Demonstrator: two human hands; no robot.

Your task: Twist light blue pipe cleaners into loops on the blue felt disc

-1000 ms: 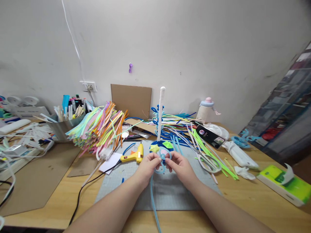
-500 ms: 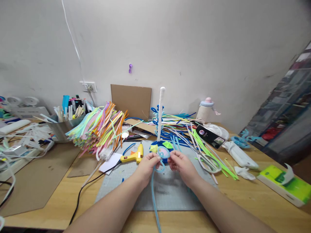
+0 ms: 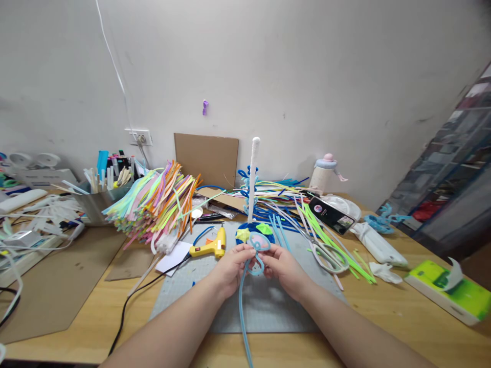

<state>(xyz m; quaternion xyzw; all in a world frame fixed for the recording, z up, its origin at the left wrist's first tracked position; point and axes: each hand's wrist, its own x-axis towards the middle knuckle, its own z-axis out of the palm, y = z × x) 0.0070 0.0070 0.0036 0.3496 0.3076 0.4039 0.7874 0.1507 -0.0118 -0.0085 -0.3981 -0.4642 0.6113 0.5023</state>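
A light blue pipe cleaner [image 3: 241, 306], bent into loops at its upper end, hangs down toward the table's front edge. My left hand [image 3: 235, 267] pinches it where the loops meet. My right hand [image 3: 282, 267] is closed at the loops' right side, thumb and fingertips on the blue strand. Just behind the hands stands a blue round base [image 3: 271, 237] with a yellow star [image 3: 242, 235] and a green star [image 3: 264, 229] on it. A white fuzzy stick [image 3: 253, 179] rises upright from that base, with blue curled pieces [image 3: 245, 176] beside it.
A yellow glue gun [image 3: 209, 247] lies left of the hands on the grey cutting mat [image 3: 268, 317]. Scissors [image 3: 330, 255] and green pipe cleaners [image 3: 353, 268] lie to the right. A large pipe cleaner bundle [image 3: 153, 204] and a metal cup [image 3: 102, 207] stand at left.
My right hand has moved left and in against the loops, closing on the pipe cleaner. The lower loop now shows more upright between both hands.
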